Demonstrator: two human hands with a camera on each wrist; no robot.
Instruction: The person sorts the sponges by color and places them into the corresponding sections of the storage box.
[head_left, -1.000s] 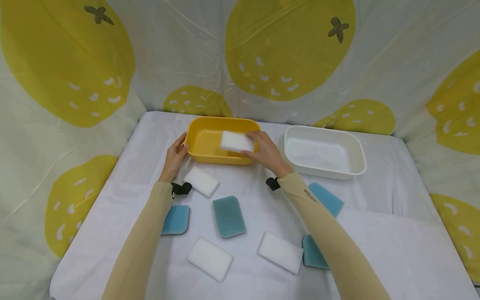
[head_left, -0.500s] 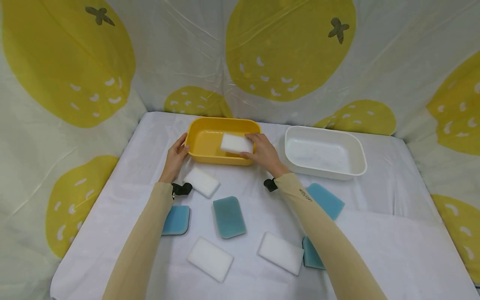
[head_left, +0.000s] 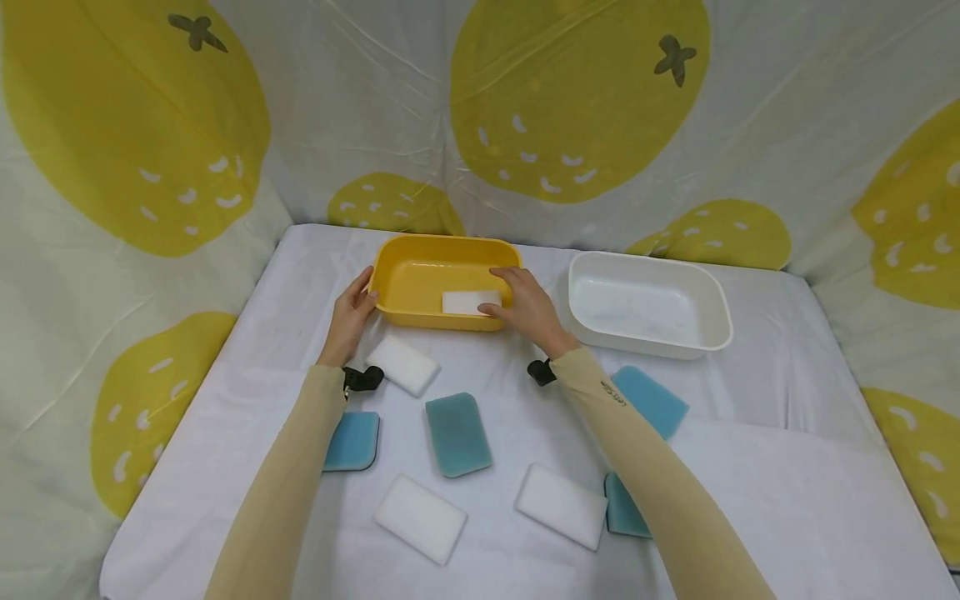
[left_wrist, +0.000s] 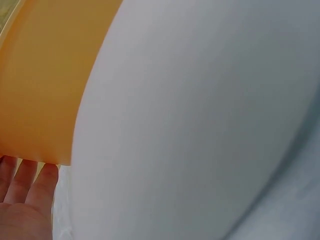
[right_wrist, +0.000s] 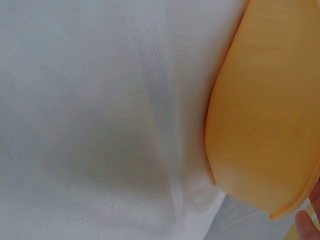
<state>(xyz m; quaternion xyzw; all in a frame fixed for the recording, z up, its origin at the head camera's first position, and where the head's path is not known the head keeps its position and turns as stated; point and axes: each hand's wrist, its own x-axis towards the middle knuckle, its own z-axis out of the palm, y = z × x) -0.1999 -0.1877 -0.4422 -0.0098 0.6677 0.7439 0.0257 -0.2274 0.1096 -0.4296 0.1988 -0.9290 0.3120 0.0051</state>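
A white sponge lies in the yellow tub, close to its front wall. My right hand reaches over the tub's right end, thumb and fingers spread apart at the sponge's right end. In the right wrist view, fingertips show by the tub's rim. My left hand holds the tub's left end, its thumb at the rim. Several fingers of it meet the tub's outer wall in the left wrist view; that thumb is out of sight there.
Right of the yellow tub stands a white tub. White sponges and blue-green sponges lie scattered across the white cloth in front. My right sleeve partly covers a green sponge. A lemon-print curtain rises behind.
The white sponge has dropped from between my right thumb and fingers to the tub's floor near the front wall. My right hand has let go and barely moved; the left stays put.
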